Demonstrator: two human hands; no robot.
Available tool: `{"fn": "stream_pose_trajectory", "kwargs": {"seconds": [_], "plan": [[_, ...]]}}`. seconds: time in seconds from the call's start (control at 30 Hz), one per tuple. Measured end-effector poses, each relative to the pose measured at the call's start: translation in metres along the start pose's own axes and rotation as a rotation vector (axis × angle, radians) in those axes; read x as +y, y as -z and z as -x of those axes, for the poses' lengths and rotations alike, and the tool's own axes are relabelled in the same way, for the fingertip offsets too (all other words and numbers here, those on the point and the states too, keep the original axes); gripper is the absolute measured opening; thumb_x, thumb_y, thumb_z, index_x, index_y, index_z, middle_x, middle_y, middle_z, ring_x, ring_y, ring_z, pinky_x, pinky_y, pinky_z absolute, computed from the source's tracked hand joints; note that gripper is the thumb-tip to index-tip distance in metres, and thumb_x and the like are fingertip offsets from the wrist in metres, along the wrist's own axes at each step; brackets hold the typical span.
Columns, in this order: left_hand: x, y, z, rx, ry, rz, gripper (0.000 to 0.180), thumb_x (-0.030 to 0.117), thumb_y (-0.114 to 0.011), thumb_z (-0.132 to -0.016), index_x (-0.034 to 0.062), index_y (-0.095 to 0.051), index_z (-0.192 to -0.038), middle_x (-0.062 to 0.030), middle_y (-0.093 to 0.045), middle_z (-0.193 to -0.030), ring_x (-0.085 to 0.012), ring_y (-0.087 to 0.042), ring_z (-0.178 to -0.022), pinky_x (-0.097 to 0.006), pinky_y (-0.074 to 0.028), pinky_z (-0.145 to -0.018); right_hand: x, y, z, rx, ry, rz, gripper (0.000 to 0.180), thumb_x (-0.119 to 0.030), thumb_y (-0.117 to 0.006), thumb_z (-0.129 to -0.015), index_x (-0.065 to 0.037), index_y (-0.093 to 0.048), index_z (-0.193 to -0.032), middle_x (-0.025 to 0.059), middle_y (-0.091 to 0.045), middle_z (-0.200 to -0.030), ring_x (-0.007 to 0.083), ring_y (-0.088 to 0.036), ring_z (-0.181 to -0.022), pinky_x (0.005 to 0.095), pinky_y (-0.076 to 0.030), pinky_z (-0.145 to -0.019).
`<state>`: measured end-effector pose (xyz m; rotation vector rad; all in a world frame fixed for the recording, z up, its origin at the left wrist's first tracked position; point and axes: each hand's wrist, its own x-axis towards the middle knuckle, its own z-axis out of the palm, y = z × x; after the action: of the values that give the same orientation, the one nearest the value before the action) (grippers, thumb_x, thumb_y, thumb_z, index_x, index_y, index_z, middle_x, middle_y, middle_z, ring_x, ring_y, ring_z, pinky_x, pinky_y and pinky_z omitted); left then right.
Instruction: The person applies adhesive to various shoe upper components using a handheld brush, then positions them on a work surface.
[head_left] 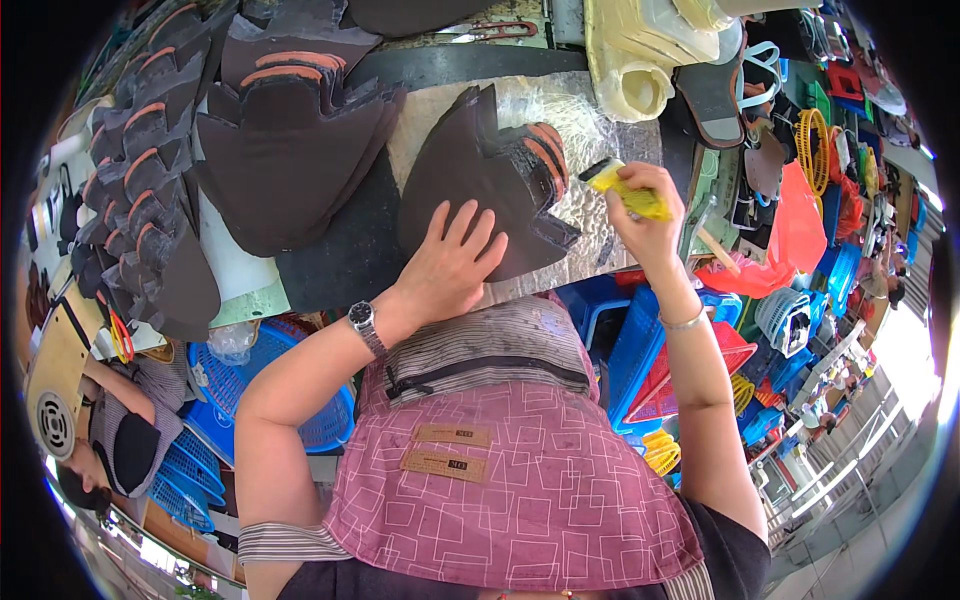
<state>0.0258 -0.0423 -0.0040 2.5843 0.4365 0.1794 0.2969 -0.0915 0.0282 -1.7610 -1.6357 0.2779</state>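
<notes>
**Dark piece held flat on the table**

A dark brown cut piece (480, 185) is pressed down on the shiny table (590, 215) by the open left hand (450, 265). A yellow brush (625, 190) is gripped in the right hand (650, 225), just beside the piece. More dark pieces (280, 150) are stacked to the left. Blue baskets (640, 345) are seen below.

The right hand (648, 225) closes round a yellow tool (625, 188), so its grip hides most of the tool and its working end cannot be told. The left hand (450, 265) covers the lower edge of the dark shoe-upper piece (490, 175). Below that piece, the maroon apron (520, 470) hides the near edge of the bench (590, 130). Right of it, coloured baskets (790, 320) blur into a jumble too small to sort
</notes>
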Motion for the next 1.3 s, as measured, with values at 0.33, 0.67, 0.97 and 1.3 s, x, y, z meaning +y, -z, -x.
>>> {"fn": "stream_pose_trajectory", "kwargs": {"seconds": [0.33, 0.67, 0.97, 1.3], "plan": [[0.003, 0.001, 0.001, -0.022, 0.037, 0.010, 0.059, 0.020, -0.072, -0.060, 0.0035, -0.052, -0.113, -0.0179, -0.045, -0.117, -0.0392, -0.036, -0.120, -0.058, -0.030, -0.098, -0.044, -0.071, -0.006, -0.046, -0.230, -0.112, 0.033, -0.021, -0.080, -0.066, -0.009, -0.054, -0.081, 0.0086, -0.064, -0.075, 0.0207, -0.065, -0.067, 0.0304, -0.052, -0.061], [0.004, -0.003, 0.004, 0.005, 0.007, -0.027, 0.057, 0.021, -0.072, -0.060, 0.0038, -0.053, -0.111, -0.0182, -0.046, -0.114, -0.0397, -0.039, -0.118, -0.058, -0.032, -0.096, -0.064, -0.029, 0.008, -0.127, -0.605, -0.308, 0.010, -0.007, -0.064, -0.081, -0.001, -0.061, -0.089, 0.0118, -0.064, -0.072, 0.0179, -0.064, -0.061, 0.0262, -0.050, -0.059], [-0.002, 0.005, -0.004, 0.208, 0.173, 0.182, 0.043, -0.001, -0.058, -0.071, 0.0043, -0.056, -0.113, -0.0169, -0.056, -0.111, -0.0326, -0.053, -0.108, -0.046, -0.043, -0.091, -0.043, -0.050, -0.082, 0.302, -0.471, -0.555, 0.014, -0.007, -0.059, -0.087, 0.005, -0.062, -0.093, 0.0099, -0.067, -0.078, 0.0131, -0.065, -0.069, 0.0256, -0.053, -0.064], [-0.038, 0.133, -0.004, 0.642, 0.137, -0.284, 0.039, 0.009, -0.062, -0.070, 0.0045, -0.063, -0.109, -0.0088, -0.066, -0.092, -0.0227, -0.065, -0.076, -0.031, -0.052, -0.064, 0.010, 0.074, 0.018, 0.570, -0.684, -0.730, 0.018, -0.014, -0.053, -0.093, 0.001, -0.054, -0.103, 0.0111, -0.062, -0.091, 0.0167, -0.064, -0.079, 0.0285, -0.054, -0.071]]}}
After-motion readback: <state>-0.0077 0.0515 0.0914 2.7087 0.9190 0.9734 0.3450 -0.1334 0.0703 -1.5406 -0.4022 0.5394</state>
